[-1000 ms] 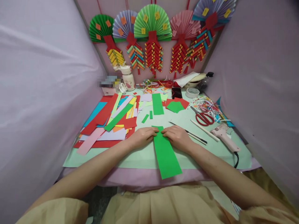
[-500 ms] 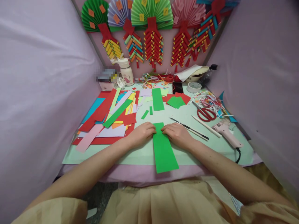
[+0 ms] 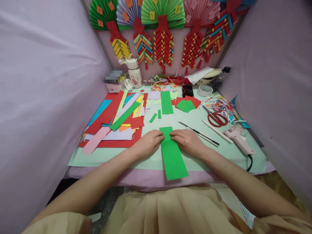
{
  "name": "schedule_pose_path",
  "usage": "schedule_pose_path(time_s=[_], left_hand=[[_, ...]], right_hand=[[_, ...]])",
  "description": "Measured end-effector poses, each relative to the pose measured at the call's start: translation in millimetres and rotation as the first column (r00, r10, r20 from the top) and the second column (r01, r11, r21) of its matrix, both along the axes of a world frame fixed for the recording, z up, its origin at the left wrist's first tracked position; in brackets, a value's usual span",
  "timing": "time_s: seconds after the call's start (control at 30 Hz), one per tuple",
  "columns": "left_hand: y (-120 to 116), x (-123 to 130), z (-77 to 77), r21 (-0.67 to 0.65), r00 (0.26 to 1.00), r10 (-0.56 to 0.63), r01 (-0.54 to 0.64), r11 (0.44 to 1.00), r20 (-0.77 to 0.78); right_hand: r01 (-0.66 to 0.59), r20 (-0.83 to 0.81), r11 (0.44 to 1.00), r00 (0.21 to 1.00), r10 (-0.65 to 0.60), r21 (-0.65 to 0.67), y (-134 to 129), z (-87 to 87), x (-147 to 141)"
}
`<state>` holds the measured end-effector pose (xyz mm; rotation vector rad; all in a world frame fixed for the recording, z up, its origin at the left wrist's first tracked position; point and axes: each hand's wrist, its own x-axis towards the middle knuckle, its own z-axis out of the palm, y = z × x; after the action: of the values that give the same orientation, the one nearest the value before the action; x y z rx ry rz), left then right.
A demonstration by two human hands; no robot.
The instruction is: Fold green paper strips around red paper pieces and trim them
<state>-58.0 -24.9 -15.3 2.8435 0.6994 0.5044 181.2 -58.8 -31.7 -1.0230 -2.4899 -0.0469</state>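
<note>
The left hand [image 3: 151, 143] and right hand [image 3: 188, 141] hold the far part of a long green paper strip [image 3: 173, 159] from either side, fingers pressed on its edges, its near end reaching past the front edge of the surface [image 3: 146, 162], with a craft knife [image 3: 200, 133] beside the right hand.

Head cam, fwd/down, near table [image 3: 146, 163]
</note>
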Motion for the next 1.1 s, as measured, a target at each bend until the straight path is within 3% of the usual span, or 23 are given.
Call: schedule_pose_path(time_s=[0.3,0.77,1.1], left_hand=[[-10.8,0.6,10.4,-0.013,0.983,0.173,-0.174,0.985,-0.063],[-14.2,10.0,8.7,-0.164,0.927,0.376,-0.37,0.915,0.005],[-7.7,19.2,5.4,-0.281,0.874,0.484,-0.451,0.847,0.056]], right_hand=[[-0.022,-0.223,0.994,0.975,-0.003,-0.111,0.0,-1.2,-1.4],[0.001,-0.328,0.967,0.941,-0.088,-0.254,4.0,1.3,-1.7],[0.263,-0.285,0.914,0.891,-0.352,-0.307,6.1,5.5,-16.9]])
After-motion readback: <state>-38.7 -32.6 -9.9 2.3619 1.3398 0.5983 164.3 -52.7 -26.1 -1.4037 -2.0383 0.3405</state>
